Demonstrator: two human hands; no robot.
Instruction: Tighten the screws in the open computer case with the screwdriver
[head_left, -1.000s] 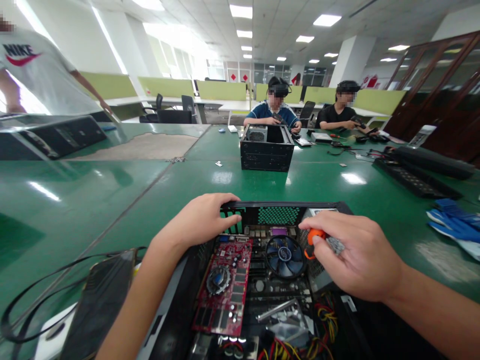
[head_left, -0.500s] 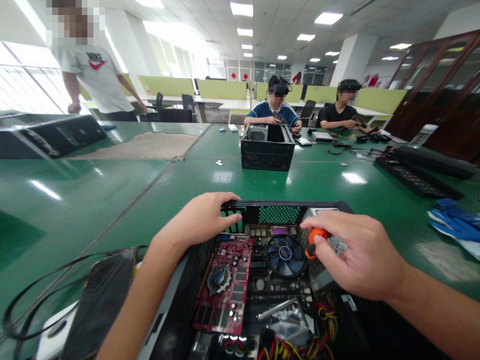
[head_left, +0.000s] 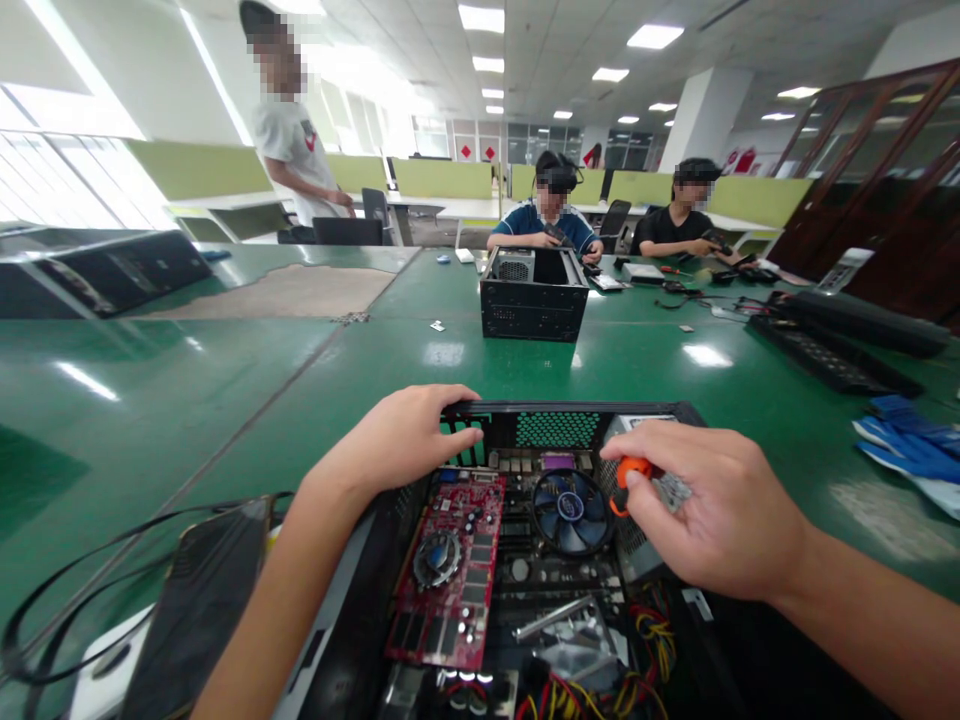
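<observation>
In the head view, your left hand (head_left: 409, 430) is resting, thumb and fingers spread, on the far edge of an open computer case (head_left: 577, 408) on the worktop (head_left: 300, 370); your right hand (head_left: 709, 500) is pinching an orange tool (head_left: 634, 468) right of the fan (head_left: 570, 507).

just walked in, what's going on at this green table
Someone is at an open computer case, left hand on its far edge, right hand gripping an orange tool, perhaps a screwdriver. A red circuit board and a round fan sit inside. Farther off on the green table stands a second case, with a person in blue behind it.
</observation>
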